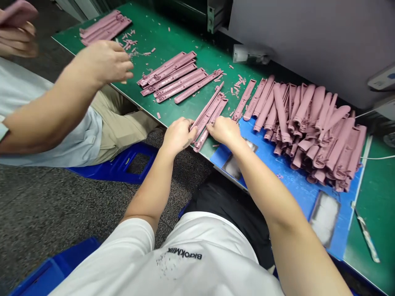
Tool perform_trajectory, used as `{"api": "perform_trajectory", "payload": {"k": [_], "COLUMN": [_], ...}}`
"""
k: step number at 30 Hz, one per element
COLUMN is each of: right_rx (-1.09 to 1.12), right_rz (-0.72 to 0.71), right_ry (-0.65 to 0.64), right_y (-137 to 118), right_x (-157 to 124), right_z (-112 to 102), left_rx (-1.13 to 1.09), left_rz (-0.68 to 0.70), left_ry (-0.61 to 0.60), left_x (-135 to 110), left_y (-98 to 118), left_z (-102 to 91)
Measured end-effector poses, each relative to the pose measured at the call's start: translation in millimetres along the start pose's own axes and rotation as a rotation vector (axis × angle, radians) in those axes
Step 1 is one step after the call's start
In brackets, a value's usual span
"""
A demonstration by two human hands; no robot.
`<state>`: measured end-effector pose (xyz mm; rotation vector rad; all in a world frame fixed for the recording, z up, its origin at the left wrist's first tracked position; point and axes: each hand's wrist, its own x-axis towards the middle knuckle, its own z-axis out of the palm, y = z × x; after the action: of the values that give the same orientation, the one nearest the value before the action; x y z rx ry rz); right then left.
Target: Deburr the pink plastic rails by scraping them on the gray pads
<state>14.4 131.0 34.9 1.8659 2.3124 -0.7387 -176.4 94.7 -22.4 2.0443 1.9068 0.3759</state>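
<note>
The left hand [178, 135] is closed on one end of a few pink silicone watch straps [209, 119] lying on the green counter [197, 53], and the other end is pressed by the closed right hand [224, 130]; a heap of straps [311, 131] is piled on a blue mat [296, 193].

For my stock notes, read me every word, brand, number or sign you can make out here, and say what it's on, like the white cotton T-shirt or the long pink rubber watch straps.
"BlackMilk", my best reading of slightly blurred black letters, on the chest of the white cotton T-shirt.
A small blue mark on the white plastic device at the top right: too small to read.
Pink rubber watch straps: no readable text.
</note>
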Motion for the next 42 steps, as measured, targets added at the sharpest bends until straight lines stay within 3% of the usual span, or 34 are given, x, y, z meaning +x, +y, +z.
{"api": "perform_trajectory", "payload": {"k": [3,6,10,13,16,20,23,25,27,29,32,33,34,35,38,39,40,42], "right_rx": [0.089,0.408,0.830,0.905,1.088,1.203,1.205,1.247,1.337,1.450,1.572,1.599,1.622,1.643,1.700,1.711,1.717,1.698], "right_rz": [0.099,0.108,0.076,0.073,0.094,0.120,0.144,0.125,0.084,0.061,0.063,0.067,0.069,0.067,0.041,0.031,0.026,0.030], "right_ry": [0.119,0.253,0.432,0.596,0.625,0.742,0.830,0.775,0.678,0.652,0.779,0.819,0.845,0.853,0.813,0.779,0.733,0.617], "right_y": [19,48,75,85,92,110,126,134,137,136,136,136,136,137,135,133,132,130], "right_x": [-25,-70,-129,-162,-187,-213,-223,-226,-229,-234,-246,-250,-255,-259,-268,-270,-272,-277], "right_z": [-1,7,33,53,66,69,65,65,68,74,86,90,94,99,116,121,126,132], "left_rx": [-0.052,-0.113,-0.058,0.055,0.100,-0.180,-0.413,-0.422,-0.331,-0.267,-0.412,-0.508,-0.616,-0.727,-1.055,-1.179,-1.316,-1.573], "left_rz": [0.015,0.013,0.087,0.159,0.157,0.251,0.542,0.762,0.896,0.925,0.808,0.726,0.632,0.537,0.249,0.172,0.115,0.044], "left_ry": [-0.022,0.031,0.196,0.089,0.026,0.069,-0.136,-0.197,-0.101,0.114,0.592,0.673,0.641,0.486,-0.206,-0.312,-0.327,-0.204], "left_x": [-6,0,20,37,41,5,-41,-66,-81,-90,-104,-109,-114,-118,-122,-121,-119,-112], "left_y": [-8,-11,14,40,51,47,48,53,58,62,65,68,72,79,114,128,143,168], "left_z": [-2.9,-3.0,3.0,6.4,1.7,-18.4,-31.1,-31.9,-25.4,-12.2,17.1,28.1,38.9,49.4,74.9,80.2,83.4,81.8]}}
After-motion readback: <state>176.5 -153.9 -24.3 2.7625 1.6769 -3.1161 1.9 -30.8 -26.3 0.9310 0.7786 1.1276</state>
